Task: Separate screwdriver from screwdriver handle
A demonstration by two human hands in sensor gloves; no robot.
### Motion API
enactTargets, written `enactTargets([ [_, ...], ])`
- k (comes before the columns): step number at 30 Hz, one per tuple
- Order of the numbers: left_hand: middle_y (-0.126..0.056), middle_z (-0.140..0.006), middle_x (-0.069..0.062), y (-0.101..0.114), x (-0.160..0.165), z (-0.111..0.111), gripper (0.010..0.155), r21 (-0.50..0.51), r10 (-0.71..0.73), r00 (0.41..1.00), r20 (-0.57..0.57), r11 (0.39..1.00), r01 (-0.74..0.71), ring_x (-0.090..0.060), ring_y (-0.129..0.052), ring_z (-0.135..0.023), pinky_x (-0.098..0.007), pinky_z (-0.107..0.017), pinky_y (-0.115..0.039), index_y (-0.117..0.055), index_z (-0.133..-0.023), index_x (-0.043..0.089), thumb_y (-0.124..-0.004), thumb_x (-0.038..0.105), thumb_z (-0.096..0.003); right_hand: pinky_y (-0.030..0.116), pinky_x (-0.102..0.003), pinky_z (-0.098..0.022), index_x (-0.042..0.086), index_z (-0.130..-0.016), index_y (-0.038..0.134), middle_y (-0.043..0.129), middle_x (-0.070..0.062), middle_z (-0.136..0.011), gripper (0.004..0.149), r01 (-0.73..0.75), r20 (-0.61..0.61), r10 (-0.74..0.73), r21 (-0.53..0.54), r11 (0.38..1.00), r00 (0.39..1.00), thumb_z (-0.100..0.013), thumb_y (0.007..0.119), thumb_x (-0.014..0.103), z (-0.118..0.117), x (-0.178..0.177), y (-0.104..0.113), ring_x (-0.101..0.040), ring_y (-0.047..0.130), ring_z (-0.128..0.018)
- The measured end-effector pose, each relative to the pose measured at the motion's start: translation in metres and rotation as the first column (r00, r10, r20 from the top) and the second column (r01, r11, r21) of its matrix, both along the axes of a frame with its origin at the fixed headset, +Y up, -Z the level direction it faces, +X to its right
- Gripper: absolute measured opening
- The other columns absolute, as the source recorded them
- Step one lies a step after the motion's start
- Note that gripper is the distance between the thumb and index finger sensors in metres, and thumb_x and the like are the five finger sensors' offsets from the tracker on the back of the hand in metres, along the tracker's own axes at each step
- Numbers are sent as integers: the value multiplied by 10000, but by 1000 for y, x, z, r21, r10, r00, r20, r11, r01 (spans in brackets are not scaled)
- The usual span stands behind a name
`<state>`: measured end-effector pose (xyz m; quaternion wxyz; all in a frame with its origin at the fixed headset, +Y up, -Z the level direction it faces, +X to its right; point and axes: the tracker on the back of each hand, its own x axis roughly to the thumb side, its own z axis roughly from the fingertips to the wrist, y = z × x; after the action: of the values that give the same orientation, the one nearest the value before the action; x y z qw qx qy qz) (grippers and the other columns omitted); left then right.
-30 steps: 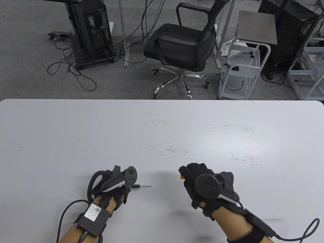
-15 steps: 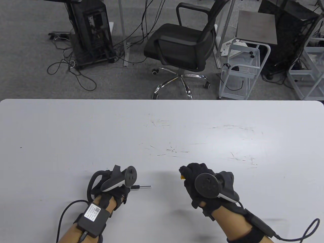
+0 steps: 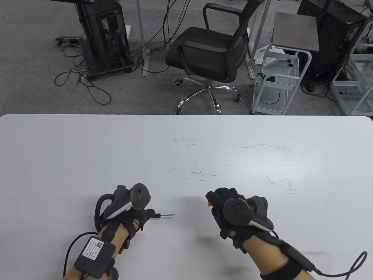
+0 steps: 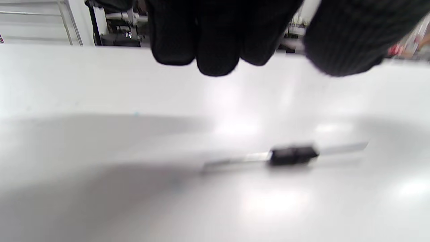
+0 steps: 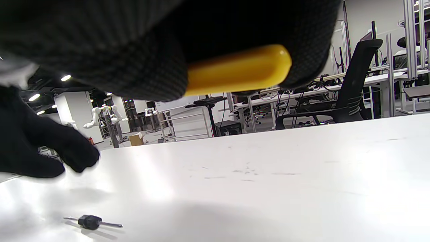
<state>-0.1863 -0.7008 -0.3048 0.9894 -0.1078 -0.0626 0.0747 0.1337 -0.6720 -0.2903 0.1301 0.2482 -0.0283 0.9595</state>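
Observation:
The screwdriver shaft (image 3: 164,216), a thin metal rod with a black collar, lies flat on the white table (image 3: 186,145). It also shows in the left wrist view (image 4: 292,155) and the right wrist view (image 5: 90,222). My left hand (image 3: 137,215) hovers just left of it with fingers (image 4: 215,40) lifted off, holding nothing. My right hand (image 3: 224,207) grips the yellow screwdriver handle (image 3: 209,204), whose yellow end sticks out of the fist in the right wrist view (image 5: 238,70). Handle and shaft are apart.
An office chair (image 3: 209,55) stands beyond the table's far edge, with a computer tower (image 3: 106,38) to its left and white carts (image 3: 276,78) to its right. Glove cables trail off the table's near edge.
My left hand has let go of the shaft and drawn back to the left and up. The shaft stays on the table. My right hand has barely moved.

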Motion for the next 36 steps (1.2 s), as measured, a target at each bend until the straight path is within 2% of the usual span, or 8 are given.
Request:
enactTargets([
  [2, -558, -1131, 27, 12, -1, 5, 776, 76, 92, 996, 2, 993, -92, -374, -592, -1094, -633, -797, -416, -568, -1072, 344, -793, 664, -402, 742, -554, -630, 155, -995, 704, 696, -58, -974, 508, -14, -1, 14, -23, 1000, 1000, -538, 886, 281, -3, -2, -8, -412, 797, -812],
  [5, -444, -1171, 46, 25, 1, 12, 826, 135, 178, 984, 27, 974, -180, -383, -469, -1145, -642, -803, -376, -476, -1097, 361, -777, 685, -400, 731, -567, -630, 162, -994, 704, 697, -54, -974, 505, -43, -3, 43, -61, 997, 999, -538, 883, 285, -8, -5, -24, -415, 798, -811],
  [9, -302, -1194, 54, 32, 4, 17, 883, 170, 166, 985, 40, 971, -170, -388, -292, -1175, -656, -805, -306, -367, -1114, 374, -757, 712, -397, 727, -573, -633, 164, -996, 701, 694, -51, -976, 506, -78, 9, 80, -120, 990, 997, -540, 882, 287, -16, -6, -45, -420, 799, -815],
  [13, -235, -1191, 65, 32, 2, 16, 909, 172, 176, 983, 44, 968, -181, -384, -203, -1170, -659, -801, -276, -307, -1114, 381, -747, 721, -396, 729, -576, -632, 169, -997, 699, 694, -48, -977, 505, -132, 21, 137, -159, 979, 990, -540, 881, 287, -18, -6, -61, -427, 804, -822],
  [36, -191, -1189, 72, 34, -2, 14, 911, 177, 159, 987, 25, 971, -161, -376, -164, -1170, -667, -795, -230, -270, -1111, 418, -743, 726, -397, 713, -581, -656, 196, -1000, 681, 698, -34, -983, 517, -300, 23, 307, -157, 941, 951, -538, 892, 294, -18, -13, -86, -402, 822, -844],
])
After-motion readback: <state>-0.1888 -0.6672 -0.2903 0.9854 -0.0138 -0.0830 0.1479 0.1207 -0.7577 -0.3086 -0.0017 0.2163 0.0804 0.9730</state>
